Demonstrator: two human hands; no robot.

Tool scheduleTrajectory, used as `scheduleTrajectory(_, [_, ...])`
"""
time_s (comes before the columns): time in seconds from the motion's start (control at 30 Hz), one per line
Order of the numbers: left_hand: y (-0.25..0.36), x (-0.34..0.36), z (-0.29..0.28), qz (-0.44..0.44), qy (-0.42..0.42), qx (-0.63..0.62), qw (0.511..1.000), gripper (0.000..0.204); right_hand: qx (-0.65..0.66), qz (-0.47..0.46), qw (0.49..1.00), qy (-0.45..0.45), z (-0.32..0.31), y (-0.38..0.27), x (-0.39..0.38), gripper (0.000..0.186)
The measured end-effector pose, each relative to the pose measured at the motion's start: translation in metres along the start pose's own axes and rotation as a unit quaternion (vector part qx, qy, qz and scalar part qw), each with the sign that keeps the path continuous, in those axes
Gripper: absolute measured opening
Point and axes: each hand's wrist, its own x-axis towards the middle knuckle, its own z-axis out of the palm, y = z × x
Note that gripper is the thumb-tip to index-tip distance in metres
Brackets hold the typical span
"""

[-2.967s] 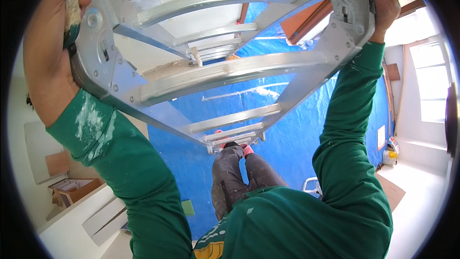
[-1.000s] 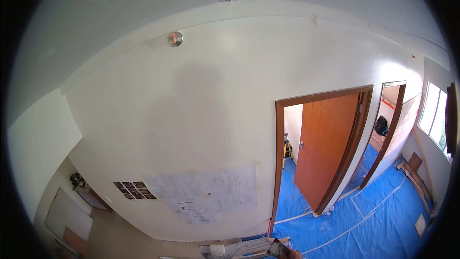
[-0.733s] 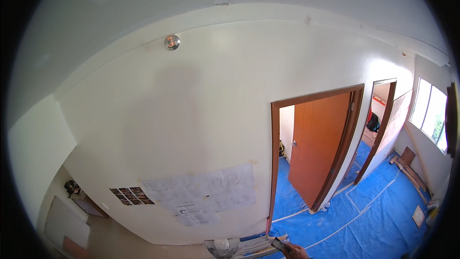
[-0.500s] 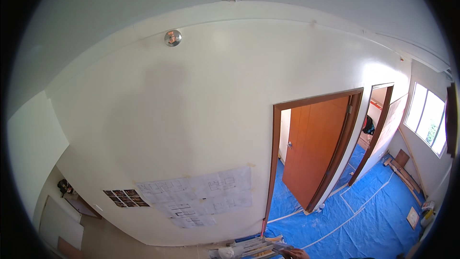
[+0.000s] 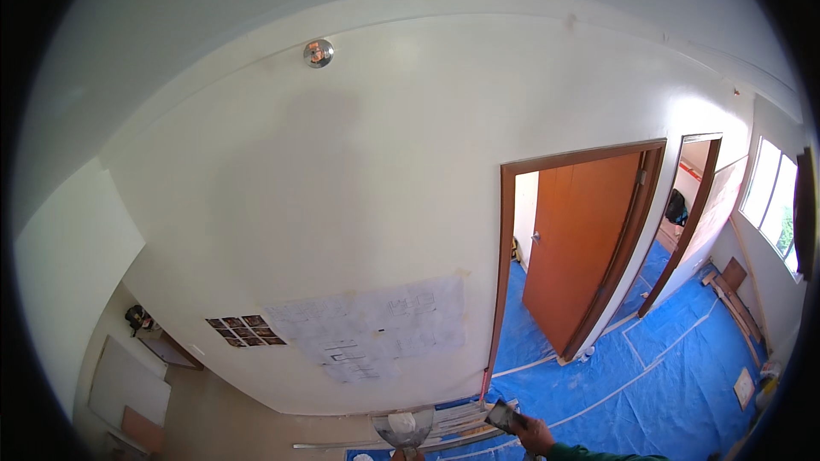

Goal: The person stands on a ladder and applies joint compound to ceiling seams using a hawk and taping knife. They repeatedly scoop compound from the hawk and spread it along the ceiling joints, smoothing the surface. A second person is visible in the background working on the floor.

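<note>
Low at five o'clock, a dark scraper (image 5: 504, 417) is pinched by the right hand (image 5: 536, 437). At six, a wide blade (image 5: 417, 434) is seen; how the left hand (image 5: 407, 455) grips cannot be told.

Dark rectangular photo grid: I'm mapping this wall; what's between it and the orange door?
The head view shows white paper drawings, white wall, then brown door frame.

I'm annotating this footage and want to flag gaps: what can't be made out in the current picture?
In the head view:
- Left hand: almost wholly cut off by the lower edge; its grip below the wide blade can't be judged.
- Dark-bladed tool: its handle is hidden by the right hand.
- Wall drawings: details too faint and small.
- Whatever is behind the orange-brown door: blocked by it.
</note>
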Motion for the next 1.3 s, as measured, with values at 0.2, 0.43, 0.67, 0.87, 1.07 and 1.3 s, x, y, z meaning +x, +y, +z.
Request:
scheduleTrajectory(0.2, [0.059, 0.042, -0.003, -0.187, 0.065, -0.393, 0.898, 0.03, 0.494, 0.18, 0.846, -0.088, 0.036, -0.041, 0.062, 0.034])
scheduleTrajectory(0.43, [0.086, 0.076, 0.02, -0.227, 0.093, -0.346, 0.906, 0.026, 0.566, 0.244, 0.758, -0.212, 0.112, -0.053, 0.089, 0.035])
scheduleTrajectory(0.67, [0.004, 0.078, 0.052, -0.203, 0.1, -0.248, 0.942, 0.019, 0.502, -0.059, 0.805, -0.312, 0.144, -0.021, 0.088, 0.042])
scheduleTrajectory(0.87, [-0.018, 0.064, 0.058, -0.185, 0.091, -0.236, 0.95, 0.022, 0.542, 0.064, 0.769, -0.332, 0.144, -0.039, 0.094, 0.038])
scheduleTrajectory(1.07, [0.008, 0.068, 0.023, -0.323, 0.098, -0.284, 0.898, 0.028, 0.417, 0.003, 0.785, -0.458, 0.137, -0.039, 0.117, 0.046])
scheduleTrajectory(1.3, [-0.064, 0.031, 0.017, -0.224, 0.138, -0.134, 0.955, 0.033, -0.119, -0.374, 0.92, 0.002, -0.055, -0.173, 0.353, 0.03])
